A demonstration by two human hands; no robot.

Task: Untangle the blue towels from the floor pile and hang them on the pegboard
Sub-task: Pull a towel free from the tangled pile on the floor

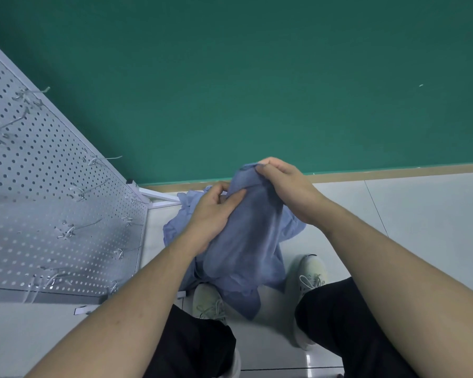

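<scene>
I see the pegboard [52, 203] standing to my left, its hooks [77, 227] sticking out toward the middle. The wall [257, 77] runs behind everything. Between my hands, left hand [210, 216] and right hand [287, 186], hangs a towel [243, 241], with more towels [175, 233] on the floor [421, 214] beneath, just ahead of my shoes [309, 279].

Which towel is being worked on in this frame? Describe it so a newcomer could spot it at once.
Start at the white pegboard on the left and look right, to the floor below the green wall. The lifted blue towel hangs above the crumpled blue pile; alone, it is gripped by the left hand and right hand.
</scene>
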